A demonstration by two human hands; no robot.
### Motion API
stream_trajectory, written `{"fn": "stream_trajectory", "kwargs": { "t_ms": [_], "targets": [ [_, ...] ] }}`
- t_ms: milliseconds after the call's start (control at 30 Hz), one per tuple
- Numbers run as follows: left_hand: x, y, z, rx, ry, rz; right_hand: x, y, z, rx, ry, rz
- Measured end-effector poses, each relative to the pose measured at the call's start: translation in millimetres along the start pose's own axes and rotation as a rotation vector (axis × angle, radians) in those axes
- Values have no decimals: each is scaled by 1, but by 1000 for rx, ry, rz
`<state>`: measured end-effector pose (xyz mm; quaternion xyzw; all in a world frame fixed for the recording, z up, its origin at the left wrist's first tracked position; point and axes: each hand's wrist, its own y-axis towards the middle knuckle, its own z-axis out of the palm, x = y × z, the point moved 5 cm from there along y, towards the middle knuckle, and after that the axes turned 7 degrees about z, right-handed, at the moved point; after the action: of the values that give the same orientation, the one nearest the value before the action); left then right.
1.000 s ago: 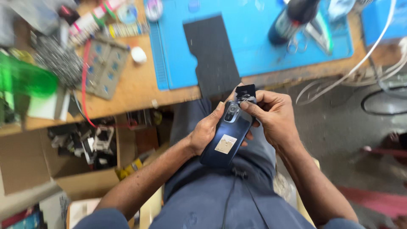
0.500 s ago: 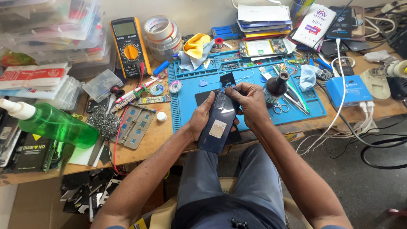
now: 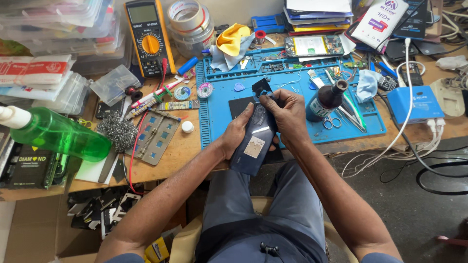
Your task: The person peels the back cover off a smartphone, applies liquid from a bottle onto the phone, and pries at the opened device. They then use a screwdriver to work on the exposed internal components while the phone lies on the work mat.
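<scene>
A dark blue phone (image 3: 253, 146), back side up with a pale sticker on it, is held over the front edge of the blue work mat (image 3: 363, 124). My left hand (image 3: 235, 137) grips its left side. My right hand (image 3: 287, 114) covers the top right corner, and its fingers pinch a small black flat piece (image 3: 262, 88) that sticks up at the phone's top end. A dark rectangular panel (image 3: 239, 106) lies on the mat just behind the phone.
A brown bottle (image 3: 325, 101) and scissors (image 3: 333, 122) stand right of my hands. A green spray bottle (image 3: 58, 134), steel wool (image 3: 116, 132) and a grey jig (image 3: 156, 136) lie left. A yellow multimeter (image 3: 148, 36), tape rolls (image 3: 187, 19) and a white cable (image 3: 407, 92) crowd the bench.
The view has swung up from my lap to the bench. The phone, still held in both hands, has risen over the mat's front edge.
</scene>
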<state>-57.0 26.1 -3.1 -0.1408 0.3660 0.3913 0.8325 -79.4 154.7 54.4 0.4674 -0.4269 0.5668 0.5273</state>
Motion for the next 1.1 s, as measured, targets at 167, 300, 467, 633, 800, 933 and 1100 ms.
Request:
{"fn": "stream_trajectory", "kwargs": {
  "t_ms": [167,300,467,633,800,933,1100],
  "targets": [
    [-3,-1,5,54,-76,15,-3,1,-11,20,-124,-10],
    [-5,-3,7,-14,-116,51,-1,-1,-18,77,-127,-43],
    [-5,-3,9,38,-113,32,0,0,-13,68,-112,-6],
    [-4,-4,3,47,-67,32,4,0,-5,41,-148,-24],
    [-5,-3,-3,-38,-26,36,4,2,-2,24,-179,-15],
    [-5,-2,-2,-42,-27,19,6,3,0,32,-215,-36],
    [-7,-3,-1,-35,45,25,10,1,3,33,-266,-34]
  ]
}}
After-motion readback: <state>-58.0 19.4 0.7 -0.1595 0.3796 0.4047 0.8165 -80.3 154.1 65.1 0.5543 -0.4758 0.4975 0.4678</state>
